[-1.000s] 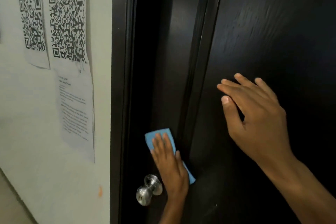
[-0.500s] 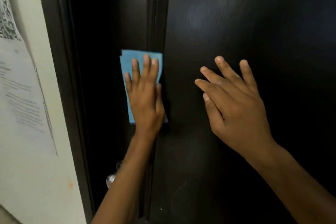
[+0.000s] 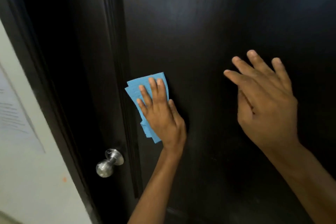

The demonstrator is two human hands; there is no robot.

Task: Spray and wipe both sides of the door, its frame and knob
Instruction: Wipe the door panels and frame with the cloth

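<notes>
Head view: cloth [image 3: 135,94] has slid right off the moulding onto the door [image 3: 209,23] panel. Left hand [image 3: 160,112] presses it flat, grip wide; right hand [image 3: 263,103] spread, empty. Wiping step; next likely knob [image 3: 109,162] below-left, frame [image 3: 41,85].

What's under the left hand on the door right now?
A folded blue cloth, pressed flat against the dark wooden door by the left hand. Its top and left edges show; the rest, and the door surface beneath, are covered.
</notes>
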